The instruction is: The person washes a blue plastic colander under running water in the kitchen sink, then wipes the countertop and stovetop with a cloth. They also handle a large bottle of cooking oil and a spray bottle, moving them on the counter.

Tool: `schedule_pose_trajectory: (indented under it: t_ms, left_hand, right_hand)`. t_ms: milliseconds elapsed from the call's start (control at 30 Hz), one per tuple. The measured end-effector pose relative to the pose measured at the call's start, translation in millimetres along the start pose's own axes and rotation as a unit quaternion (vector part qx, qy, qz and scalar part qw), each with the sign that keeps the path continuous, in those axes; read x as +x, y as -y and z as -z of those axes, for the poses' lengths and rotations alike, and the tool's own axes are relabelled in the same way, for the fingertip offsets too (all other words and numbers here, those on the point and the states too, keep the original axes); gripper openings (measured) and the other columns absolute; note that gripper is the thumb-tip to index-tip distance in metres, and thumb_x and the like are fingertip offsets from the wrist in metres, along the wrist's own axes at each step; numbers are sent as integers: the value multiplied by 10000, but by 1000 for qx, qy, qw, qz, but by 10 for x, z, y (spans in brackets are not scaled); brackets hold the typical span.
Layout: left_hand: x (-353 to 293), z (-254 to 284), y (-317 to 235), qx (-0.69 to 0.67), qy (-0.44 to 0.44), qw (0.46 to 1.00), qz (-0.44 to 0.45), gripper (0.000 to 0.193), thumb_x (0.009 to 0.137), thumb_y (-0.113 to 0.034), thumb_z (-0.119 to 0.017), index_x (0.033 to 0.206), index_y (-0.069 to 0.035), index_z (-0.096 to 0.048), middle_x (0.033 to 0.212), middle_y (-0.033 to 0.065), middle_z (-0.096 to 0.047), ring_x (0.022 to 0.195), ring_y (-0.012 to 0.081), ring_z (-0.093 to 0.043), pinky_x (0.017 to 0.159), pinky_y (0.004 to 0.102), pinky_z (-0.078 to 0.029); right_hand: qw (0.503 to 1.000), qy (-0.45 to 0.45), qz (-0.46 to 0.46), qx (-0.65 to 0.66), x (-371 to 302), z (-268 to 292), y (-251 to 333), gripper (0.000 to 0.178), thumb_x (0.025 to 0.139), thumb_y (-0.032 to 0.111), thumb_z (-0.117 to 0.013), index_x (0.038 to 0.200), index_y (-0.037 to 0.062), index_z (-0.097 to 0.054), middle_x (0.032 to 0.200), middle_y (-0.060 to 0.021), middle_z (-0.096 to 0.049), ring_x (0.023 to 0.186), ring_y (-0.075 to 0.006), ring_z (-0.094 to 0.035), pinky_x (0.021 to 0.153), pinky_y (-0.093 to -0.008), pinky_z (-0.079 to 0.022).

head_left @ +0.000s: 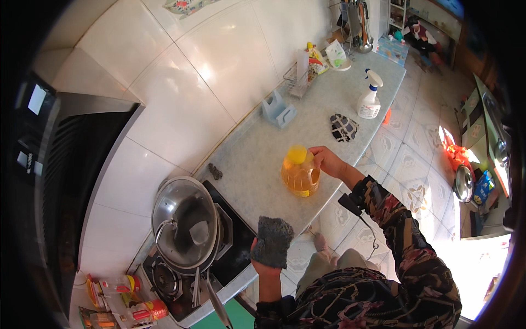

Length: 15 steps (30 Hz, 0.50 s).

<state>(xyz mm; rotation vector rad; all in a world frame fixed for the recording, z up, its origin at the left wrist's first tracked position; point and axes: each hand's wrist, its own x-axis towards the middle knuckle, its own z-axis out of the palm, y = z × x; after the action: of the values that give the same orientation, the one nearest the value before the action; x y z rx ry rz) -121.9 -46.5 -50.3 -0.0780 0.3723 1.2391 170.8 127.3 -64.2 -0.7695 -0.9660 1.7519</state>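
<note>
Left hand holds grey cloth, grip closed. Right hand grips jug near its yellow cap. Spray bottle stands on surface beyond.

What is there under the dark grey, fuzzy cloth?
Under the dark grey, fuzzy cloth, the person's left hand shows along the left and lower edges; how its covered fingers lie cannot be seen.

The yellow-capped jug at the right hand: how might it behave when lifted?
The jug is probably fairly heavy: amber liquid seems to show through it. Its broad body likely resists tipping; its shiny surface may be slippery.
</note>
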Motion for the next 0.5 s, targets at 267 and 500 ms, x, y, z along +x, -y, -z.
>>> schedule_pose_trajectory:
  t_ms: [267, 500]
  left_hand:
    - [521, -140, 14, -14, 57, 992, 114, 562, 954, -421, -360, 1313, -3, -472, 1328, 173, -507, 1224, 334, -482, 1069, 458, -339]
    - [622, -432, 366, -29, 54, 976, 208, 626, 967, -478, -305, 1359, 0, -408, 1346, 183, -484, 1241, 334, -465, 1076, 460, -329]
  right_hand:
    - [983, -57, 28, -172, -74, 22, 127, 376, 628, 32, -567, 1004, 30, -579, 963, -24, -570, 895, -146, -539, 863, -260, -418]
    - [969, -156, 18, -192, -1005, -27, 150, 249, 840, 199, -657, 1017, 79, -530, 974, 4, -525, 915, -90, -500, 821, -242, -406]
